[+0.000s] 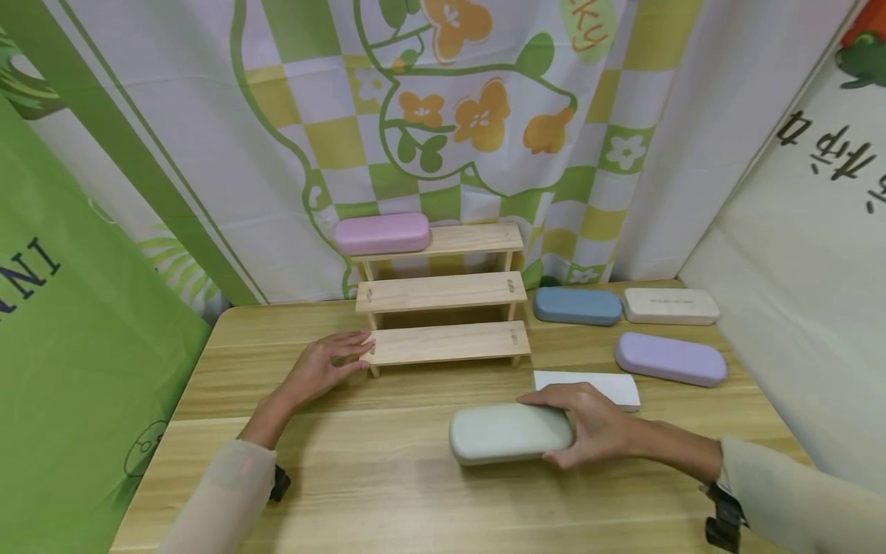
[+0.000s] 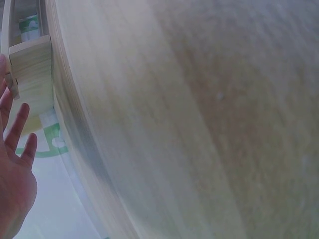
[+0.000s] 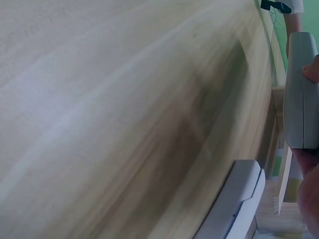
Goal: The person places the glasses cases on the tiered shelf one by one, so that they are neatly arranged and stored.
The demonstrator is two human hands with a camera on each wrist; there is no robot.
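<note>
My right hand [image 1: 595,423] grips one end of a pale grey-green glasses case [image 1: 508,435] between thumb and fingers. In the head view the case lies level over the front of the table, with a shadow beneath it; the right wrist view shows the same case [image 3: 299,99] lifted clear of the wood. My left hand [image 1: 321,369] is at the left end of the lowest board of a three-tier wooden stand [image 1: 443,342], fingertips at its edge. Those fingers reach out fairly straight in the left wrist view. A pink glasses case [image 1: 383,234] rests on the top tier's left half.
Right of the stand lie a blue case [image 1: 577,306], a cream case [image 1: 671,305] and a lavender case [image 1: 670,359]. A white case [image 1: 595,383] sits just behind my right hand, partly hidden by it. A patterned curtain [image 1: 443,138] hangs behind the wooden table [image 1: 346,477].
</note>
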